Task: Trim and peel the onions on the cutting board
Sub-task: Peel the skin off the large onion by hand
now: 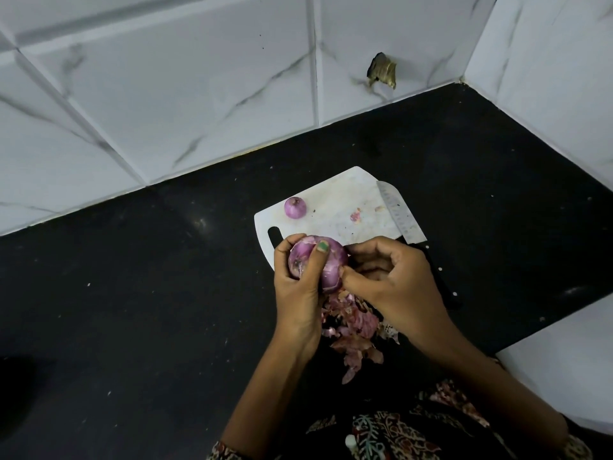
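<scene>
Left hand (298,287) grip clamped around red onion (326,263), held above counter (132,293). Right hand (394,283) fingertips pinch its skin.

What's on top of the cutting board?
On the cutting board: a small onion, skin scraps and the knife blade. The hands and held onion cover its near edge.

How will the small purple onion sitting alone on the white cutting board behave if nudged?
The small purple onion looks round and rests free on the white plastic cutting board, so it will probably roll rather than slide. Its skin looks smooth and glossy, so likely slippery. It seems firm and should not deform.
</scene>
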Motion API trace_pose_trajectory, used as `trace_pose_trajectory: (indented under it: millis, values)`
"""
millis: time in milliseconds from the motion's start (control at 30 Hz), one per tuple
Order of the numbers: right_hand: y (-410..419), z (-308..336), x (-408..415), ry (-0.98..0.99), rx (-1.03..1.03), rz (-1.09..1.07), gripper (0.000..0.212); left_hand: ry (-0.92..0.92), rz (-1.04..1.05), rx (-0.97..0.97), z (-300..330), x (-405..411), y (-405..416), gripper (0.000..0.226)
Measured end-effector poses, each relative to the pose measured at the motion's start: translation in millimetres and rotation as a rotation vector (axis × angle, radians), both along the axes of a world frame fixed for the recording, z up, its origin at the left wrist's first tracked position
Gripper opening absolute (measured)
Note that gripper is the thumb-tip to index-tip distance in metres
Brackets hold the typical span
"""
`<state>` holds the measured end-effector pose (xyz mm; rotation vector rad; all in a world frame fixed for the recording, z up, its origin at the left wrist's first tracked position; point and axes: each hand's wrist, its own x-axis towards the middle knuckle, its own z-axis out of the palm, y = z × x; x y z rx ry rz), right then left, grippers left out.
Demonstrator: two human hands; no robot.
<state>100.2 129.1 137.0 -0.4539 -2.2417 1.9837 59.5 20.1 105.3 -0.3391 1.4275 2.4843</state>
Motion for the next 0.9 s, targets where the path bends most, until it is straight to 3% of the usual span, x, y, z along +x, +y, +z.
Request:
trace_pose_trajectory:
  millis: [400,600,900]
  values:
    - [0.0,-2.3,3.4,0.038,-0.005,-0.048,0.013,0.017,0.082,-0.001,-7.4,-0.5,4.0,0.029]
    - [-5.7,-0.8,4.0,-0.023,-0.053,-0.033,0.020,0.171,0.102,-0.089,-9.4,1.6,2.8,0.049]
    - [0.8,-4.4,3.1,0.011,-0.044,-0.078,0.008,0.170,0.107,-0.094,-9.4,5.7,6.3,0.047]
